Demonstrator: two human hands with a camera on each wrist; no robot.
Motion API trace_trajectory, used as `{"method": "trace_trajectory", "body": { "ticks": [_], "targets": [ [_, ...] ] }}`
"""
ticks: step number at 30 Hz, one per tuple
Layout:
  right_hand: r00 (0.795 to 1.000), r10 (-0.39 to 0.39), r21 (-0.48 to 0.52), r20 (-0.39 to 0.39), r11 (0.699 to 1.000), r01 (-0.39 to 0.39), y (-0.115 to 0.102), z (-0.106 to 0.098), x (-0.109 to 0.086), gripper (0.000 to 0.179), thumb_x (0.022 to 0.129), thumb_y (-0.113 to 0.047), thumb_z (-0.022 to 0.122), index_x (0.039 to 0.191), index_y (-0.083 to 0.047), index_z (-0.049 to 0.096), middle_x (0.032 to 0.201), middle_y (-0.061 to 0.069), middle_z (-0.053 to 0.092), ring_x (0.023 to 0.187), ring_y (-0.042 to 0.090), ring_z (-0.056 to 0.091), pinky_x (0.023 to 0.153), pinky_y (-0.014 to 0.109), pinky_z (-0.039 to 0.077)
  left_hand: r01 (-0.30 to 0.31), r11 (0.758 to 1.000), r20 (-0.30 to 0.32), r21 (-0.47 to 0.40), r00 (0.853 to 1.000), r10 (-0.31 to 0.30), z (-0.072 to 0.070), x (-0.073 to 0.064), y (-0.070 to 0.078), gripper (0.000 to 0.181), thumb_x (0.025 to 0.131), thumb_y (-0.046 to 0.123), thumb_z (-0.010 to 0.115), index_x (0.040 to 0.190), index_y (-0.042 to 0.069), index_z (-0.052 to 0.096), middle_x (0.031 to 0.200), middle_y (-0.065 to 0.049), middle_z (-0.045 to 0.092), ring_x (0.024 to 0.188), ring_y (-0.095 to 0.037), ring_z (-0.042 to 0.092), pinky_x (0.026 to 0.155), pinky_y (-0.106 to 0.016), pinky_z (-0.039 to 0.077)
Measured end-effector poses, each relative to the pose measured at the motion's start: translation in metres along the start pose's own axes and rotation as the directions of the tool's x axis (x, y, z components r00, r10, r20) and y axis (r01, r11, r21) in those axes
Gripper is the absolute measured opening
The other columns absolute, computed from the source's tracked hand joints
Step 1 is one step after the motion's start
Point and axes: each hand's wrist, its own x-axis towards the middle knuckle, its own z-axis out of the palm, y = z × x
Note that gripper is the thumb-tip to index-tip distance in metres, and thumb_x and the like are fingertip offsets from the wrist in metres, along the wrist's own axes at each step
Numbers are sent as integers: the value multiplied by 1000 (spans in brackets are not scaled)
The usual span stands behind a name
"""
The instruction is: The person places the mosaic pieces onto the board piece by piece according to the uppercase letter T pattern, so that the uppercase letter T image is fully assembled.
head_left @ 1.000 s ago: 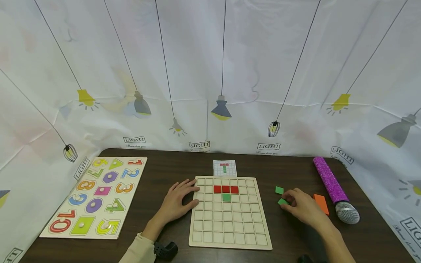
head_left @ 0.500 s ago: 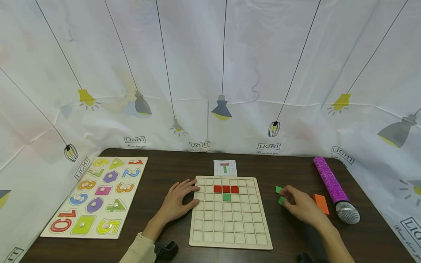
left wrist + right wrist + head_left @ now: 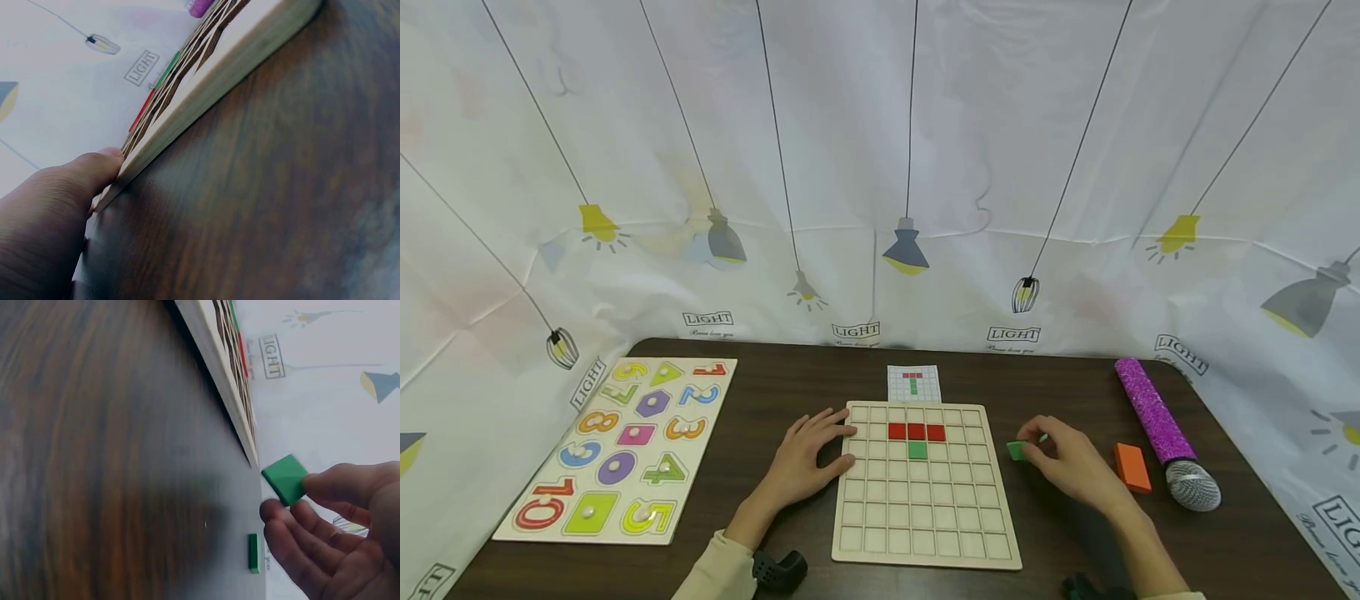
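Note:
A pale wooden grid board (image 3: 927, 520) lies before me, with a row of red square tiles (image 3: 916, 431) and one green tile (image 3: 917, 450) set just below the middle one. My left hand (image 3: 805, 467) rests at the board's left edge, fingers spread and fairly straight. Its thumb (image 3: 94, 170) touches the edge in the left wrist view. Right of the board, my right hand (image 3: 1069, 468) pinches a green square tile (image 3: 285, 479) between thumb and fingers, lifted above the table. Another green tile (image 3: 253, 552) stays on the table, mostly hidden behind that hand in the head view.
A card (image 3: 913, 383) with a small red and green T pattern sits behind the board. To the left lies a number and shape puzzle (image 3: 650, 433). On the right are an orange block (image 3: 1132, 467) and a purple glittery microphone (image 3: 1157, 414). A printed curtain (image 3: 820, 125) hangs behind the table.
My right hand has picked up the nearer green tile and carried it left toward the board. The left hand has stayed in place.

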Motion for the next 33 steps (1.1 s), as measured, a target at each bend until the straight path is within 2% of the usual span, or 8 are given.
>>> {"method": "trace_trajectory", "body": {
  "ticks": [3, 6, 14, 24, 33],
  "targets": [
    [1000, -30, 13, 4, 999, 29, -5, 3, 1, 9, 90, -16, 64, 99, -15, 62, 90, -3, 61, 83, 12, 58, 71, 28, 50, 0, 1000, 1, 3, 1000, 0, -1, 0, 1, 42, 90, 42, 61, 127, 22, 60, 146, -4, 46, 138, -32, 36, 110, -62, 20],
    [998, -46, 32, 30, 998, 45, -7, 5, 2, 7, 92, -20, 62, 98, -17, 62, 86, -6, 60, 80, 9, 56, 69, 24, 48, -3, 1000, -4, 12, 1000, 3, -1, 0, 2, 43, 90, 42, 61, 127, 22, 60, 145, -4, 46, 138, -32, 37, 110, -63, 21],
    [996, -49, 95, 74, 995, 42, -12, 14, 5, 7, 92, -22, 62, 99, -20, 61, 88, -8, 62, 79, 7, 56, 67, 21, 47, -23, 1000, -19, 16, 1000, 24, 0, 0, 2, 43, 89, 39, 63, 127, 20, 60, 145, -6, 47, 136, -34, 38, 109, -63, 22],
    [991, -87, 147, 99, 987, 72, -26, 23, 10, 8, 92, -20, 63, 99, -17, 62, 87, -5, 64, 77, 6, 57, 67, 21, 49, -38, 999, -31, 26, 999, 38, 0, 0, 3, 42, 89, 39, 64, 126, 19, 61, 144, -7, 48, 135, -35, 40, 108, -64, 23],
    [984, -131, 181, 123, 978, 107, -40, 30, 13, 10, 93, -20, 60, 102, -14, 61, 93, -3, 65, 82, 7, 61, 71, 23, 52, -47, 998, -41, 34, 998, 48, -1, 0, 4, 42, 87, 37, 65, 125, 18, 61, 143, -8, 49, 134, -36, 41, 107, -65, 24]
  ]
}}
